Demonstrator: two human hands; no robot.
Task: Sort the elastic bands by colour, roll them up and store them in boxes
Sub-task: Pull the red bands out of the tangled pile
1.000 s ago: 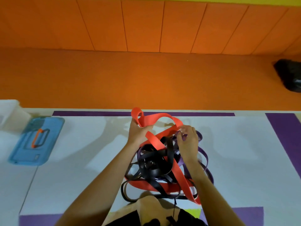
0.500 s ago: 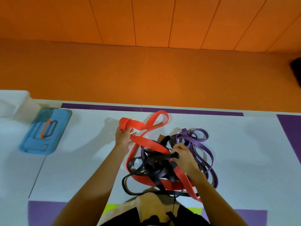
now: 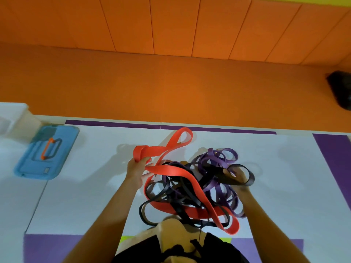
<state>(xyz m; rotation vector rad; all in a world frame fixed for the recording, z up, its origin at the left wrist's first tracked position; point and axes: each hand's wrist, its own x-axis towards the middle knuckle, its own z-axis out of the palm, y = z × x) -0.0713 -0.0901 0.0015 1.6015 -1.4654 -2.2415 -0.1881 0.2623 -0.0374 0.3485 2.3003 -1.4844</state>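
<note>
A tangle of elastic bands lies on the white mat in front of my knee. A wide red band (image 3: 191, 179) winds through it, with purple bands (image 3: 218, 158) at the right and black bands (image 3: 176, 196) in the middle. My left hand (image 3: 135, 172) is shut on the red band, whose free end loops up and back toward the purple stripe. My right hand (image 3: 238, 178) grips a wide black band (image 3: 248, 176) at the right edge of the pile and holds it out to the right.
A blue box lid (image 3: 47, 152) with an orange handle lies on the mat at the left, next to a white box (image 3: 13, 118). Orange floor and wall panels lie beyond the mat. A black object (image 3: 340, 90) sits at the far right.
My left hand drew the red band out to the left. My right hand left the middle of the pile and pulled a black band out to the right.
</note>
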